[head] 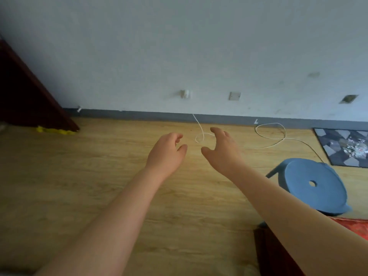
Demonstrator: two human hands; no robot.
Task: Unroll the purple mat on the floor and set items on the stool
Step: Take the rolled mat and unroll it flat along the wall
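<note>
Both my arms reach forward over the wooden floor (pixel 79 176). My left hand (pixel 166 152) and my right hand (pixel 222 151) hover side by side, fingers loosely curled and apart, holding nothing. A round blue plastic stool (pixel 310 186) with a hole in its seat stands to the right of my right forearm; nothing lies on it. No purple mat is in view.
A white cable (pixel 270 136) loops on the floor near the grey skirting board (pixel 139 114). A patterned dark mat (pixel 344 148) lies at far right. Dark red furniture (pixel 23 92) stands at left with something yellow (pixel 55 131) at its foot. Red fabric (pixel 352 224) and dark wood sit bottom right.
</note>
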